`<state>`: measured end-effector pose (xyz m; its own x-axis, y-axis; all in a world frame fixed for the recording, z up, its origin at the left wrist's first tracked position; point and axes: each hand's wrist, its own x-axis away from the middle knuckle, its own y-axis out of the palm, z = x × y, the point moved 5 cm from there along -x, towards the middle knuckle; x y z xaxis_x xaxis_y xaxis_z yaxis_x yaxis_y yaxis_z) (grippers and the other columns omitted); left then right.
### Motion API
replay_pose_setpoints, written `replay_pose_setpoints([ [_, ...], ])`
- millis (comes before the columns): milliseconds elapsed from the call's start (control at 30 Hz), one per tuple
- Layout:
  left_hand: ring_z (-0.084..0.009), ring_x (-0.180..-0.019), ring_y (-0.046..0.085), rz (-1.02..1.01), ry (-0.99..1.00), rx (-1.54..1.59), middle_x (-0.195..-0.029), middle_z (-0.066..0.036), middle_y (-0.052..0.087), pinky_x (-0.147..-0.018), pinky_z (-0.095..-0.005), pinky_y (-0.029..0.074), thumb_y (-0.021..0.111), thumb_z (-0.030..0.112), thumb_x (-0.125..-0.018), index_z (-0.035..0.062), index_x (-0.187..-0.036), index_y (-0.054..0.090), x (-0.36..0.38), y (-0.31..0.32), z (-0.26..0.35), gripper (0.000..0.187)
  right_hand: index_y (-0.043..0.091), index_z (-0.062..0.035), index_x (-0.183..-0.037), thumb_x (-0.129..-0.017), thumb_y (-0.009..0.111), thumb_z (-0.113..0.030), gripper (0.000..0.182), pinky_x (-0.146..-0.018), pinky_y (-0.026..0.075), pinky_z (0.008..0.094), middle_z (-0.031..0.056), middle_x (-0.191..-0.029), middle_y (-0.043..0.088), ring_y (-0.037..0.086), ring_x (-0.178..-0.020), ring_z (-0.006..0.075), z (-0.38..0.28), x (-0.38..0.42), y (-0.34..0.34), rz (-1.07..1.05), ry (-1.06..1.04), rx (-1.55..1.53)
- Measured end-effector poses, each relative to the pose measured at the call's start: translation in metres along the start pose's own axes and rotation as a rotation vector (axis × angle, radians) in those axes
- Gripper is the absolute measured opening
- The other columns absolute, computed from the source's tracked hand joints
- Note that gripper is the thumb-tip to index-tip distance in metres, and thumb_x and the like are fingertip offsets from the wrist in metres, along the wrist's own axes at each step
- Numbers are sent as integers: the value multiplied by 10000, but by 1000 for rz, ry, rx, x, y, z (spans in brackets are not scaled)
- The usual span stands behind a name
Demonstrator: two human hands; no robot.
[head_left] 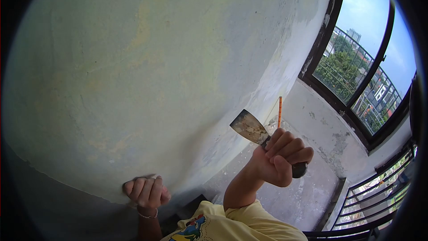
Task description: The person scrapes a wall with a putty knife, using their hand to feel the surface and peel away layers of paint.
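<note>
Head view: a putty knife is gripped in the closed right hand; at 8 o'clock, the left hand is curled against the wall, perhaps around something small.

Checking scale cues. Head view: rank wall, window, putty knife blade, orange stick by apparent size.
1. Wall, fills most of the view.
2. Window, at the right edge.
3. Putty knife blade, held in the right hand.
4. Orange stick, thinnest, partly hidden behind that hand.
The blade is nearer the camera, so ranks 3 and 4 are unsure.
</note>
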<state>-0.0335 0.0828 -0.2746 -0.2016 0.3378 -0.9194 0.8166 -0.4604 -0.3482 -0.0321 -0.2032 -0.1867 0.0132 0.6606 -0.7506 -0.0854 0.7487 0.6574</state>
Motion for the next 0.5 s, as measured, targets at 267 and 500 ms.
replay_pose_setpoints([
  [267, -194, -552, 509, -19, 1, -8, -602, -24, 574, -646, -363, 335, 467, 194, -863, 58, -735, 658, -4, -1, 3, 268, 408, -95, -679, -575, 528, 47, 213, -434, 291, 264, 18, -511, 420, 346, -411, 131, 11, -1, 3, 0, 42, 55],
  [500, -203, -558, 512, 1, 1, -3, -602, -36, 571, -634, -370, 332, 455, 173, -875, 52, -740, 656, -6, 1, 5, 271, 332, -109, -648, -563, 477, -3, 199, -391, 245, 250, 10, -476, 348, 279, -386, 103, 26, 4, 20, -134, -12, 215],
])
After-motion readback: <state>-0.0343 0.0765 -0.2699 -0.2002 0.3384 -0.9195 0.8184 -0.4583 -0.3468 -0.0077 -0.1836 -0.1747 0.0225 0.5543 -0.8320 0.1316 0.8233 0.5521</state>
